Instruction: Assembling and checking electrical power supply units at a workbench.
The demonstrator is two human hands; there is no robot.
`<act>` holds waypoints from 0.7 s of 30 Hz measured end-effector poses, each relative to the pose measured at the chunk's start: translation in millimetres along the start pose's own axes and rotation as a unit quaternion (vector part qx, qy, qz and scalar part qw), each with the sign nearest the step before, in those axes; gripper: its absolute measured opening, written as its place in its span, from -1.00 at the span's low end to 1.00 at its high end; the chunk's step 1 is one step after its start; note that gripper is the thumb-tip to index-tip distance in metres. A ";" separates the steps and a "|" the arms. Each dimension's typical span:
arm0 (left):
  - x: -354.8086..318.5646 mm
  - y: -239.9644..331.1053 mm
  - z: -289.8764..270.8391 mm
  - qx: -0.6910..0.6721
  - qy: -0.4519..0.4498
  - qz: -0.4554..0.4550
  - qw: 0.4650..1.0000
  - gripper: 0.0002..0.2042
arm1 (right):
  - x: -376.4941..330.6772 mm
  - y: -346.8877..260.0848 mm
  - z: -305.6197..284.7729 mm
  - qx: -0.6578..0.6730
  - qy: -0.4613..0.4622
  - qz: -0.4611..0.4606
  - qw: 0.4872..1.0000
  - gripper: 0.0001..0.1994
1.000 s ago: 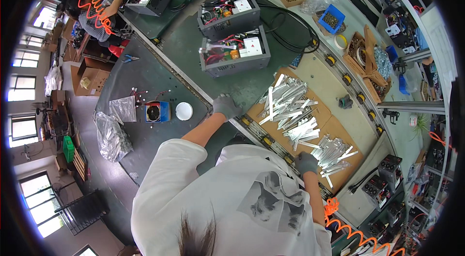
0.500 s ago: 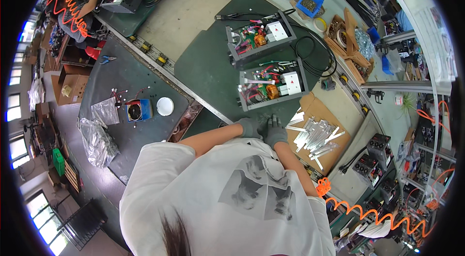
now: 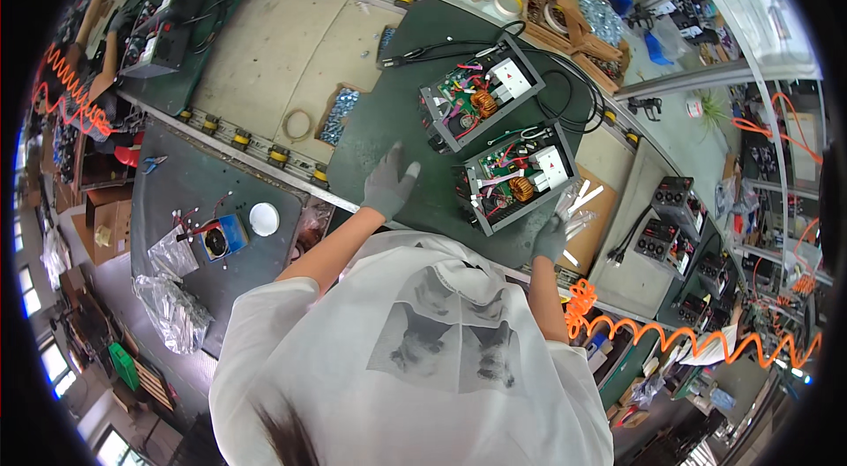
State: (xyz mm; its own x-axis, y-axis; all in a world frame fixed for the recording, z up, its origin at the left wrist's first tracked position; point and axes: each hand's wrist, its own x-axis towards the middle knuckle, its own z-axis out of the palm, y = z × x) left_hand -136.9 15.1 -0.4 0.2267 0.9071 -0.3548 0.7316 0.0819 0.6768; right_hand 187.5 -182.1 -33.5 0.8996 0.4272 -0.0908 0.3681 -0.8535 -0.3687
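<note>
My left hand (image 3: 391, 182), in a grey glove, lies over the near left part of a dark green board (image 3: 371, 126), thumb and fingers apart and holding nothing. At the board's right edge is my right hand (image 3: 549, 239), also gloved, beside clear and white strips (image 3: 578, 224). Its fingers are partly hidden, so their grip does not show. Two open metal-cased electronic units stand on the board: a farther one (image 3: 481, 100) and a nearer one (image 3: 520, 179). Each shows a green circuit board, a copper coil and a white block. Black cables (image 3: 565, 91) lie behind them.
A carton of screws (image 3: 339, 117) and a tape ring (image 3: 297, 124) lie left of the board, inside the roller rail (image 3: 241, 139). At left, a side table (image 3: 221, 192) bears a white lid (image 3: 264, 219) and plastic bags. An orange coiled hose (image 3: 662, 338) hangs at right.
The green board with both units has shifted right and turned, uncovering the screw carton and tape ring and covering more strips. My hands, together before, have moved apart. The view has shifted too.
</note>
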 end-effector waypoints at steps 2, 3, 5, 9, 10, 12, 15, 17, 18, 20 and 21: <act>3.4 36.4 4.6 -0.040 0.007 0.018 0.999 -0.25 | 41.0 22.5 -2.7 0.261 0.010 0.049 0.964 -0.57; 8.1 52.0 11.7 -0.078 0.022 0.027 0.996 -0.17 | 48.1 10.7 -9.9 0.286 0.010 -0.001 0.958 -0.54; 24.8 80.0 33.2 -0.136 0.034 0.005 0.990 -0.14 | 65.8 -16.0 -19.5 0.304 0.015 -0.049 0.951 -0.51; 50.2 108.6 48.0 -0.180 0.078 -0.095 0.976 -0.10 | 93.9 -23.4 -17.5 0.292 -0.110 -0.052 0.948 -0.43; 55.4 109.4 48.4 -0.179 0.073 -0.094 0.977 -0.10 | 96.0 -28.5 -20.1 0.250 -0.138 -0.049 0.957 -0.42; 65.8 104.4 45.4 -0.126 0.073 -0.121 0.982 -0.10 | 89.3 -39.5 -23.4 0.204 -0.114 -0.072 0.970 -0.39; 93.7 105.3 32.0 -0.070 0.077 -0.102 0.989 -0.13 | 87.9 -28.7 -17.5 0.223 -0.039 -0.079 0.971 -0.43; 121.4 101.2 9.9 0.013 0.080 -0.016 0.997 -0.18 | 84.9 -24.4 -22.9 0.154 -0.052 -0.064 0.985 -0.48; 140.9 88.5 -1.1 0.007 0.053 0.009 0.999 -0.21 | 75.8 -24.9 -27.1 0.154 -0.055 -0.063 0.985 -0.48; 174.0 70.8 -13.1 0.002 0.025 0.029 0.999 -0.23 | 41.8 -25.0 -38.0 0.105 -0.082 -0.028 0.991 -0.53; 185.8 66.1 -15.3 -0.004 0.040 0.023 0.999 -0.24 | 23.0 -19.6 -41.1 0.115 -0.104 -0.012 0.988 -0.54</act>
State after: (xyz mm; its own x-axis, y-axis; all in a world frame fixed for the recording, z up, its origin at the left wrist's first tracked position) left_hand -56.2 195.4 -11.8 0.2083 0.9397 -0.2714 0.7168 0.0421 0.6960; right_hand 210.7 -167.8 9.6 0.8150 0.5189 -0.2580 0.3045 -0.7623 -0.5711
